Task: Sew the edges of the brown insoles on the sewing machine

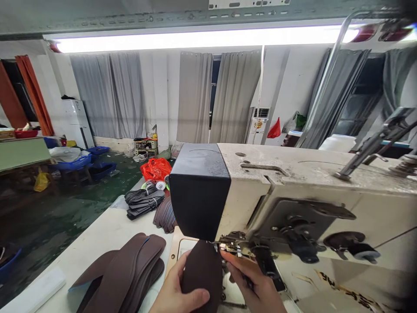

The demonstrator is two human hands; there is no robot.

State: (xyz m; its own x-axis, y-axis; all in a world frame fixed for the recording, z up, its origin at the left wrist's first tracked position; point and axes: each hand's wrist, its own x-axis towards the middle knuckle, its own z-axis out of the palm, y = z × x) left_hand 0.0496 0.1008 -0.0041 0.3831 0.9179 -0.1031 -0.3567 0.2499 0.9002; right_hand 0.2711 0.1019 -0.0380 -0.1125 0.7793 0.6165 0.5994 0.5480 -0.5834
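A dark brown padded fabric piece (202,274) stands under the head of a sewing machine (247,174), its far end at the needle area. My left hand (182,289) grips this piece from the left, thumb lying across its near face. On the other side, my right hand (250,280) has its index finger stretched to the piece's right edge, close to the metal presser parts (231,241). Its other fingers are curled, and something small and dark shows among them; I cannot make out what. The needle itself is hidden.
Left of the machine lie a pile of brown pieces (130,269), another stack (165,215), tied black pieces (145,201) and a red plastic bag (155,168). A white block (39,293) sits at the table's left edge. A lit tube lamp (195,38) hangs above.
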